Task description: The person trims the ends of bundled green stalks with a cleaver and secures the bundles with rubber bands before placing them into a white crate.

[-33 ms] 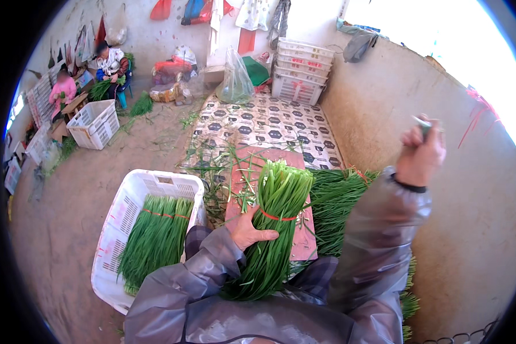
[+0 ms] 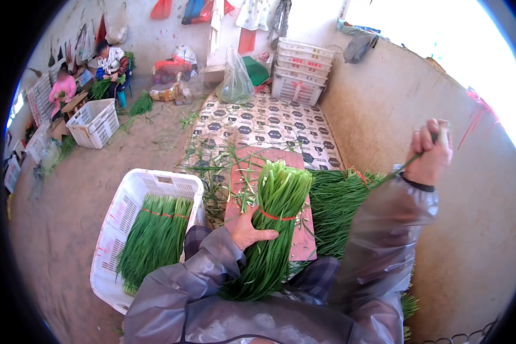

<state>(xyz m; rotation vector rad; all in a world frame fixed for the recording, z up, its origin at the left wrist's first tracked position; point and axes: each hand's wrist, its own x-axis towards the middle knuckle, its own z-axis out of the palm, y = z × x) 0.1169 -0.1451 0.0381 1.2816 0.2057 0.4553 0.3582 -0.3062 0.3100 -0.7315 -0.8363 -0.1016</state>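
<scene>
A thick bunch of garlic chives (image 2: 275,229), tied with a red band, stands leaning over a reddish board (image 2: 304,243), its pale cut ends at the far side. My left hand (image 2: 251,229) grips this bunch at its left side just by the band, thumb across the leaves. Raised at the right, well apart from the bunch, my right hand (image 2: 430,153) is closed round a thin green chive stalk (image 2: 408,164), which trails down to the left. A pale tip shows above the fingers; its kind is unclear.
Left of me a white plastic crate (image 2: 106,252) holds several banded bunches. More chives (image 2: 335,215) lie right of the board, near the wall (image 2: 378,97). Trimmings litter the patterned sheet (image 2: 258,123). Crates (image 2: 301,71) are stacked behind; two people sit at the far left.
My right hand has turned and shifted slightly down and right, and the trailing green stalk now shows. My left hand and the bunch have stayed in place.
</scene>
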